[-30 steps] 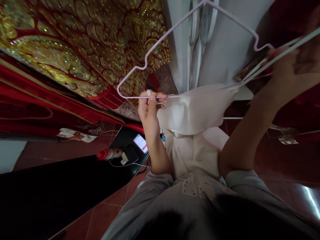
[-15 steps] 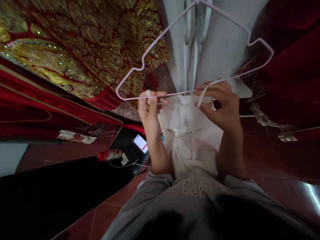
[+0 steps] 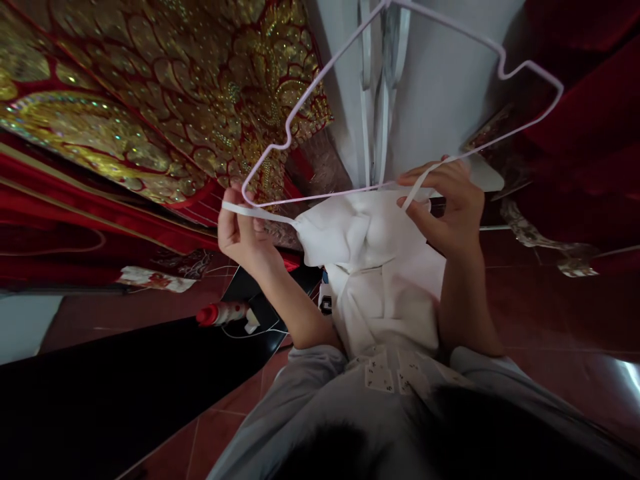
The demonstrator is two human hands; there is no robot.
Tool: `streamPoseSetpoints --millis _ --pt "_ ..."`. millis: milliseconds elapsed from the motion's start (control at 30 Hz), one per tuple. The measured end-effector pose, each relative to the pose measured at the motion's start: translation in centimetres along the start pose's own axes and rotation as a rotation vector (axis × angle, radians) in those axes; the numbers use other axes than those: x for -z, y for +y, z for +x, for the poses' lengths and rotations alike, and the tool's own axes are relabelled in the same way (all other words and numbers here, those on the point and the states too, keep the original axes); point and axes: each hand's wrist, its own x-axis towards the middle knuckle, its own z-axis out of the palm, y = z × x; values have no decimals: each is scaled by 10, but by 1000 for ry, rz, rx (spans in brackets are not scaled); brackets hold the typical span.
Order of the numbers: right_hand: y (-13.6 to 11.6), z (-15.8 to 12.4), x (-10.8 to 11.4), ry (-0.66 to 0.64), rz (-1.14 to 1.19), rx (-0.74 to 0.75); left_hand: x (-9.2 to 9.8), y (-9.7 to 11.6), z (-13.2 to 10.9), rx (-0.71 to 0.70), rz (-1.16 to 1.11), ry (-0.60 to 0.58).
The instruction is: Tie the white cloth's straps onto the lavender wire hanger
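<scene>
A white garment (image 3: pixel 375 240) with thin straps hangs in front of my body, below a pale pink hanger (image 3: pixel 325 195). My left hand (image 3: pixel 247 230) is at the hanger's left lower corner, its curled fingers carrying the left strap (image 3: pixel 270 215), drawn out sideways from the garment. On the other side, my right hand (image 3: pixel 447 207) is bent round the hanger's lower bar. The right strap (image 3: pixel 421 183) runs across its fingers to the thumb. The hanger's hook is outside the picture.
Gold-sequinned red costumes (image 3: pixel 250 87) hang at left, dark red clothes (image 3: pixel 590 147) at right. Metal bars (image 3: pixel 370 127) stand behind the hanger. Lower left, a black surface (image 3: pixel 125 387) bears a red-capped bottle (image 3: pixel 220 313) and a white cable (image 3: pixel 250 337). The floor is red tile.
My left hand has moved left along the lower bar to the hanger's corner, pulling the left strap out. The hanger has shifted slightly. My right hand stays almost in place.
</scene>
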Motion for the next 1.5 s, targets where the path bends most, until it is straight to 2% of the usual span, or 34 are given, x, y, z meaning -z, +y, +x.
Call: streamPoseSetpoints --millis 67,233,300,367,500,700,733,800,833,900,1000,1100,1200,1267,1400,1433,1500 --pt "0 1 -1 15 8 9 -6 7 6 -45 53 -147" --pt "2 4 -3 15 25 57 -27 36 23 -44 169 -455" --pt "5 3 -5 5 26 66 -33 47 30 -56 218 -559" --pt "6 2 -7 16 31 76 -36 53 35 -40 252 -609" --pt "9 -1 -10 31 34 82 -37 52 37 105 223 -582" --pt "10 2 -5 1 -30 29 -40 51 35 254 144 -604" --pt "10 2 -5 -4 -29 25 -41 51 35 240 145 -611" --pt "9 3 -6 2 -28 26 -42 46 34 117 152 -633" --pt "10 3 -7 7 -31 29 -41 41 33 48 144 -608" --pt "10 2 -9 8 -33 45 -40 27 26 -3 74 -463" --pt "12 2 -11 -23 -31 71 -39 4 6 157 -131 -238" --pt "10 2 -10 -66 -41 60 -43 -4 -18 381 -181 -267" --pt "8 3 -9 -59 -17 53 -51 2 -32 408 -119 -308" --pt "11 3 -8 100 48 85 -54 8 -34 371 -101 -289" --pt "42 8 6 699 224 168 -53 13 -32 377 -68 -281" --pt "54 11 13 795 250 178 -53 13 -31 382 -64 -286" --pt "78 16 31 840 249 219 -52 13 -32 385 -64 -297"
